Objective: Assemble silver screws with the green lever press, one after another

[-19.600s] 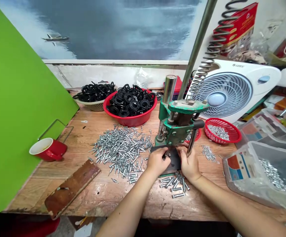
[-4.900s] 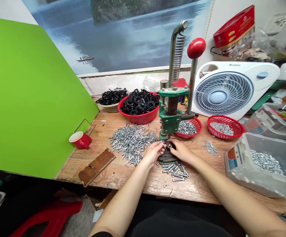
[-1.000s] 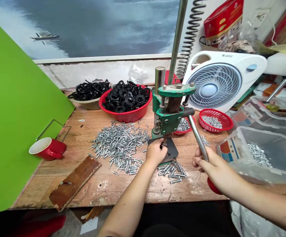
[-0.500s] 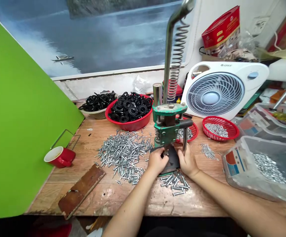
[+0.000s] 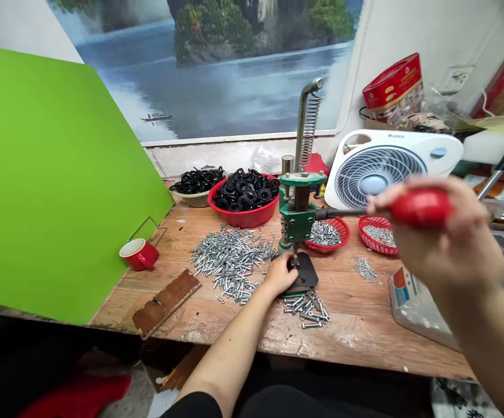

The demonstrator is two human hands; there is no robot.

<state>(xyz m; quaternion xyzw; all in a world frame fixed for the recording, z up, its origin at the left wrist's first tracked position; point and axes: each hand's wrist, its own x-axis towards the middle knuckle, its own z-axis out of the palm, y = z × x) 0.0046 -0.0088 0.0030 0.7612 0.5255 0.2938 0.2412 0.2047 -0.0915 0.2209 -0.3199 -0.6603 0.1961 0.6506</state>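
A green hand press (image 5: 302,223) with a tall spring stands in the middle of the worktable. My left hand (image 5: 281,274) is at its black base plate (image 5: 308,271), the fingers closed beside the small metal die under the ram. Whatever they pinch is too small and hidden to name. Raised on the right, my right hand (image 5: 447,244) is wrapped round the red knob (image 5: 421,207) of the press lever (image 5: 341,213); hand and knob are smeared by motion. Several metal bolts (image 5: 308,310) lie in front of the base.
A big heap of bolts (image 5: 230,258) spreads left of the press. Behind it stands a red basin (image 5: 243,217) of black rings. Red baskets (image 5: 328,247) hold small metal parts. A white fan (image 5: 398,142), a clear bin (image 5: 421,319), a red mug (image 5: 139,255) and a wooden board (image 5: 167,302) surround the area.
My right hand has left the base plate, moved up and right, and taken hold of the lever's red knob. The lever now points sideways instead of down. My left hand stays at the die.
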